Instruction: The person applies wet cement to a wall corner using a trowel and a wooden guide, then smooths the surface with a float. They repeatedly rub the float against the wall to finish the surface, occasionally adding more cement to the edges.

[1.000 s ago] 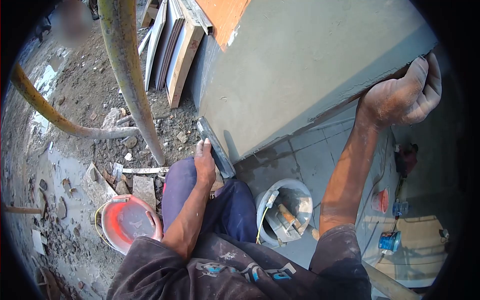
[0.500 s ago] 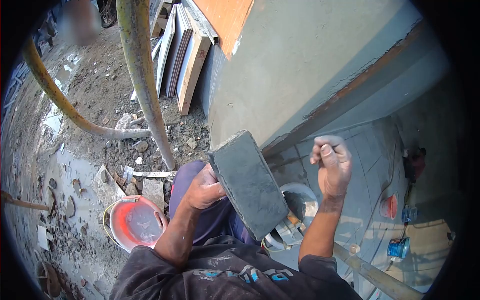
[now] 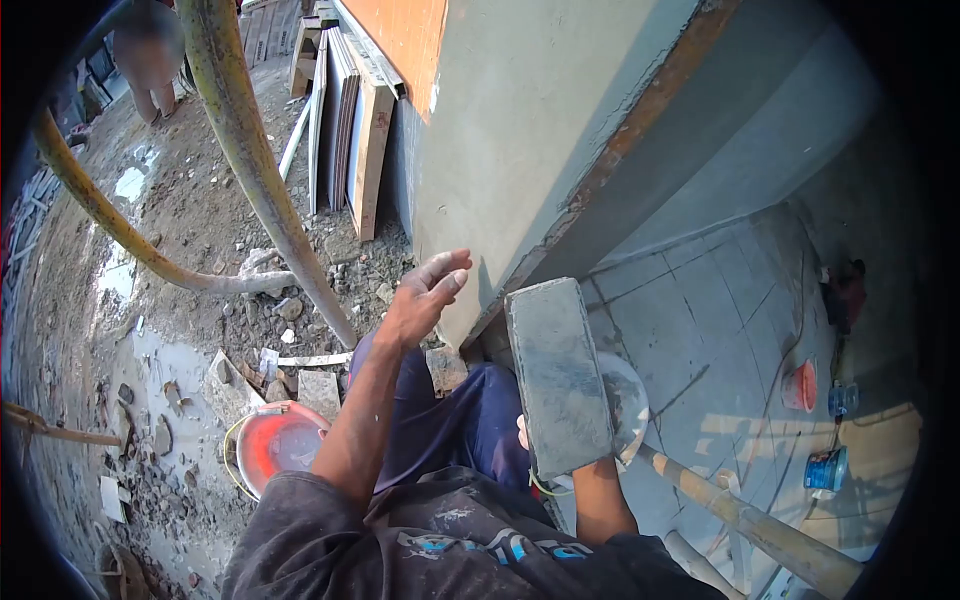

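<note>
My right hand [image 3: 522, 432] grips a rectangular plastering float [image 3: 562, 380] from its underside. A few fingertips show at the float's left edge; the rest of the hand is hidden. The float's flat grey face, smeared with mortar, is turned up toward me. My left hand [image 3: 425, 298] is raised beside the lower corner of the plastered wall [image 3: 490, 150], empty, its thumb apart from the fingers. Behind the float, a pale bucket [image 3: 628, 400] is partly covered.
An orange-red bucket [image 3: 283, 445] stands on rubble to the left. Yellowed poles [image 3: 235, 130] cross the left side, and another pole [image 3: 760, 530] lies lower right. Boards [image 3: 350, 130] lean on the wall. A person [image 3: 148, 60] is at upper left. Grey floor tiles [image 3: 700, 330] extend right.
The float has passed from my left hand to my right and moved rightward. My left hand has let go and risen toward the wall. The view has shifted slightly.
</note>
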`<state>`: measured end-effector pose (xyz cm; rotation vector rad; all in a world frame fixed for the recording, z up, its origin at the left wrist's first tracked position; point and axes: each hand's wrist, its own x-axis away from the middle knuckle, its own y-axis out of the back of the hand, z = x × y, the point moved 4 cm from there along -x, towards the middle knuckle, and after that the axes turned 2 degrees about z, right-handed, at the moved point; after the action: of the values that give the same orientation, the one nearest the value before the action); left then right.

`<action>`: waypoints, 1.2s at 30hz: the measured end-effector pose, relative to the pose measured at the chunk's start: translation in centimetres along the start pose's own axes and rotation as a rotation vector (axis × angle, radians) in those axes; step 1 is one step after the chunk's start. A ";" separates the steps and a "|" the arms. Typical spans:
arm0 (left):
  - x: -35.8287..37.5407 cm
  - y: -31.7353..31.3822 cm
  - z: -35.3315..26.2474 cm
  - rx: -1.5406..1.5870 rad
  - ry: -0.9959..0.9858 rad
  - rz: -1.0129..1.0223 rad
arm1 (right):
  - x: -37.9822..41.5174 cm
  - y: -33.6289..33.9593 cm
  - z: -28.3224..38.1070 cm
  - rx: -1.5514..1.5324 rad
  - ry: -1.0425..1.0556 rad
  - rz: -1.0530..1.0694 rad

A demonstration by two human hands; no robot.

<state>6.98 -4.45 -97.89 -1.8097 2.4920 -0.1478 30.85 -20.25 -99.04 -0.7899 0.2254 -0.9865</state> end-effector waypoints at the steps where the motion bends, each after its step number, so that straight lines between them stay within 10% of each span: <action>1: -2.3 1.6 2.1 -0.089 -0.007 -0.155 | 0.4 0.2 0.4 0.000 0.023 -0.003; 36: -10.3 5.0 9.4 0.293 0.013 -0.679 | 4.6 2.0 -0.1 -0.114 0.323 -0.019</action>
<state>6.40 6.53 -107.88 -2.4099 1.6407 -0.5166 34.63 -23.41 -99.71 -0.7338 0.5581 -1.1249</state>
